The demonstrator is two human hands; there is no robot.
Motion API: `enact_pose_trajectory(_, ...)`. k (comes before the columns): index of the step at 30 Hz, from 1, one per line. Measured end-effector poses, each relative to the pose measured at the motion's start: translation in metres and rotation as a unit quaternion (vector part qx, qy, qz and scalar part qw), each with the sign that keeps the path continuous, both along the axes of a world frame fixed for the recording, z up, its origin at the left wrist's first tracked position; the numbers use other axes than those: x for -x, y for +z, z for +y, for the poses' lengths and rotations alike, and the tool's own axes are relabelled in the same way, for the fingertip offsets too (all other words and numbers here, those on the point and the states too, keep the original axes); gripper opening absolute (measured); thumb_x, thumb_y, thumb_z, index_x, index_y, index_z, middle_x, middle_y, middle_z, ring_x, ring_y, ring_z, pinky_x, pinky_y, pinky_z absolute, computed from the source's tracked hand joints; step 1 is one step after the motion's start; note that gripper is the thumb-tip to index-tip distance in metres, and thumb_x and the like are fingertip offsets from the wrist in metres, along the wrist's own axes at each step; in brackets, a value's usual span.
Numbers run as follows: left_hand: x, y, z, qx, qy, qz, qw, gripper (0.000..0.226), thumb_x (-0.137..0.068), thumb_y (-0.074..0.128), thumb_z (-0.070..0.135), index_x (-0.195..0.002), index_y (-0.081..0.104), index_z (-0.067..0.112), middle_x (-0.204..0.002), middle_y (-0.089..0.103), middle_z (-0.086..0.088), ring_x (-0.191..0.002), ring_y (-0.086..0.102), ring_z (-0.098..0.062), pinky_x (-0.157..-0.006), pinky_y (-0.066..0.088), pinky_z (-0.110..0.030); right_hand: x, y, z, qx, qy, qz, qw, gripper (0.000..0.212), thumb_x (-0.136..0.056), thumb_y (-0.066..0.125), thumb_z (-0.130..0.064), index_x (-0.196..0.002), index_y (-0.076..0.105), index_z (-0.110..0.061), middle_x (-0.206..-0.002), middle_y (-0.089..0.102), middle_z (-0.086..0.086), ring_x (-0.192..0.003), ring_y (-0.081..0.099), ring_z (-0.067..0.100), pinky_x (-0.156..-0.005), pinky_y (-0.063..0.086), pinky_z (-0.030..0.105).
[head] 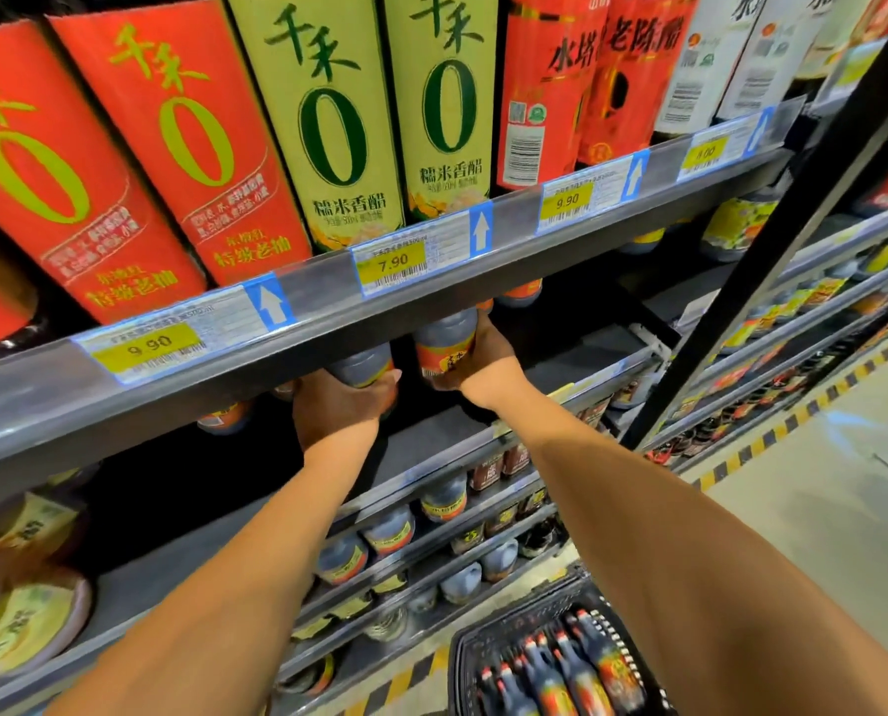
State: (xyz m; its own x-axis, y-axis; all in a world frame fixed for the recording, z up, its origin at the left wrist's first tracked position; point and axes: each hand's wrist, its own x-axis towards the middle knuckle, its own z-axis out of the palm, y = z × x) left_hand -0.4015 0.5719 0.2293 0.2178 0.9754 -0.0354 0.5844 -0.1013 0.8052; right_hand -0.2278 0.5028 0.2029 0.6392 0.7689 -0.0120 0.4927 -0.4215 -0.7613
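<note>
Currently the left hand (341,408) grips the left bottle (362,365), its top hidden behind the shelf lip (318,328). Just beside it, the right hand (486,361) wraps the right bottle (444,341). A narrow gap separates the bottles; open shelf room lies right of the right hand.

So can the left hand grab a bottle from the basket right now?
Probably not yet. The left hand grips a dark bottle up high, so it is full, and the basket sits far below it.
</note>
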Motion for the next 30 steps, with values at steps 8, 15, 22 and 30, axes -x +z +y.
enact_pose_trajectory(8,-0.013,-0.001,0.004,-0.033,0.02,-0.014,0.999,0.092,-0.076,0.092,0.049,-0.147,0.054,0.002,-0.149,0.059,-0.022,-0.138,0.057,-0.042,-0.11,0.048,-0.045,-0.007,-0.004,0.026,0.051,0.015,0.016,0.998,0.09,-0.083,0.088,-0.032,-0.156,0.039,-0.013,-0.156,0.054,0.007,-0.145,0.049,0.026,-0.118,0.04,0.033)
enact_pose_trajectory(15,-0.021,-0.005,0.006,-0.033,0.037,-0.007,0.999,0.098,-0.073,0.092,0.054,-0.146,0.052,0.003,-0.148,0.06,-0.021,-0.136,0.058,-0.043,-0.109,0.052,-0.049,-0.016,-0.007,0.03,0.057,0.014,-0.002,0.998,0.102,-0.069,0.098,-0.029,-0.153,0.043,-0.012,-0.152,0.059,0.006,-0.141,0.055,0.027,-0.116,0.044,0.033)
enact_pose_trajectory(22,-0.028,-0.008,0.004,-0.036,0.048,0.002,0.998,0.096,-0.075,0.09,0.056,-0.147,0.048,0.009,-0.147,0.061,-0.02,-0.134,0.059,-0.044,-0.107,0.052,-0.05,-0.018,-0.011,0.03,0.033,0.028,0.003,0.999,0.095,-0.069,0.099,-0.025,-0.149,0.049,-0.016,-0.147,0.062,0.006,-0.138,0.058,0.025,-0.116,0.046,0.035)
enact_pose_trajectory(30,-0.035,-0.015,0.003,-0.034,0.055,0.008,0.998,0.112,-0.074,0.088,0.06,-0.156,0.029,0.01,-0.152,0.055,-0.023,-0.138,0.055,-0.047,-0.111,0.048,-0.051,-0.012,-0.003,0.023,0.042,0.041,0.051,0.997,0.103,-0.073,0.095,-0.018,-0.156,0.034,-0.017,-0.152,0.057,0.006,-0.139,0.056,0.026,-0.117,0.047,0.04)
